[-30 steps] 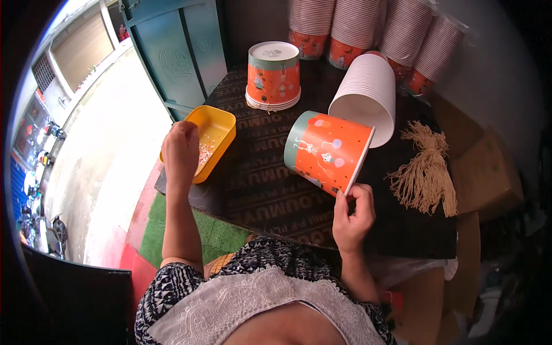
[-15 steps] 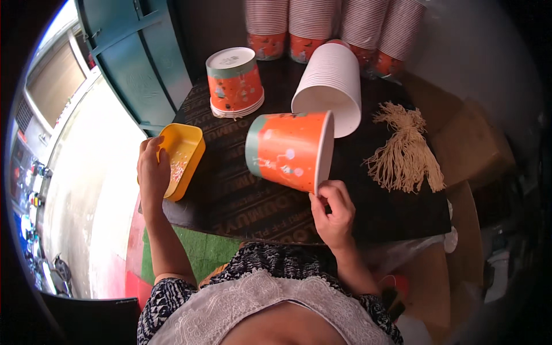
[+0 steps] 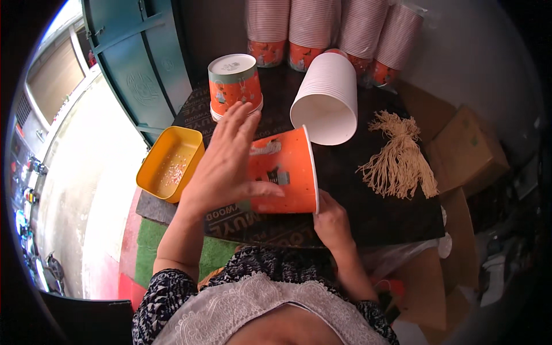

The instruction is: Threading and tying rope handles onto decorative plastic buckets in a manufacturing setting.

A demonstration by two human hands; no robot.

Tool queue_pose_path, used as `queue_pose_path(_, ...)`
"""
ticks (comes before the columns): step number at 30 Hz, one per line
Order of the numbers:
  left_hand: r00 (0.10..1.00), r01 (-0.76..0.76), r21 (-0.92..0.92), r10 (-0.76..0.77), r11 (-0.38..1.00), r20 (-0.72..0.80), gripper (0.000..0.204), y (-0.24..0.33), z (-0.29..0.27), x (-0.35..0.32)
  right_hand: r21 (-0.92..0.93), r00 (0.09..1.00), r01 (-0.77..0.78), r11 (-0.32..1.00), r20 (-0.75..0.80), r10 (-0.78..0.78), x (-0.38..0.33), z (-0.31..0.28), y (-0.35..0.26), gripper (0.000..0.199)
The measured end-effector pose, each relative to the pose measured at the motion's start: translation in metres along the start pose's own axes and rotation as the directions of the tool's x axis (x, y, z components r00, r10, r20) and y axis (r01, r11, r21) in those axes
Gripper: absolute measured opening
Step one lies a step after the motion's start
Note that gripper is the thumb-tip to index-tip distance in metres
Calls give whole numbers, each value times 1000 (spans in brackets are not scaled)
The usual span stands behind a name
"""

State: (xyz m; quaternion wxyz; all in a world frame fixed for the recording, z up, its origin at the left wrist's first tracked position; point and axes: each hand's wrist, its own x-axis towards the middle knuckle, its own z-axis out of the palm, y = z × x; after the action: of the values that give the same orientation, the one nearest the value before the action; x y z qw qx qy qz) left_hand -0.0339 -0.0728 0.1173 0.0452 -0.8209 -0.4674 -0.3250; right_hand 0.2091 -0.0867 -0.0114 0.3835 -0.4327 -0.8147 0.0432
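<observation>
- Left hand (image 3: 227, 164) has moved from yellow tray (image 3: 197, 158) to orange cup (image 3: 292, 169), fingers spread.
- Right hand (image 3: 333, 223) grips its rim.
- Upturned cups (image 3: 234, 89) stand stacked; nested cups (image 3: 329, 86) remain.

Small workshop, apparently street-side. Indicators: dark board table (image 3: 397, 221) with tray (image 3: 192, 167) of small bits and cord bundle (image 3: 399, 155); plastic-wrapped cup stacks (image 3: 313, 23) along the wall; cardboard box (image 3: 468, 155) at right; green door (image 3: 141, 63) standing beside bright outdoor paving (image 3: 98, 190).

Daylight frm L; street (image 3: 103, 201) overexp.; R side dim; fisheye rim black, edges bent
</observation>
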Motion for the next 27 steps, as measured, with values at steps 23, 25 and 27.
queue_pose_path(23, 984, -162, 105, 153, 981, 88, 109, 54, 50, -47, 962, 913, -238, 130, 176, 369, 20, -30, -40, 37)
queue_pose_path(25, 986, -158, 105, 151, 982, 69, 107, 55, 51, -49, 967, 908, -227, 119, 166, 384, 19, -29, -42, 36)
queue_pose_path(27, 989, -145, 107, 140, 984, 51, 103, 55, 52, -51, 970, 904, -219, 106, 161, 396, 18, -27, -41, 34)
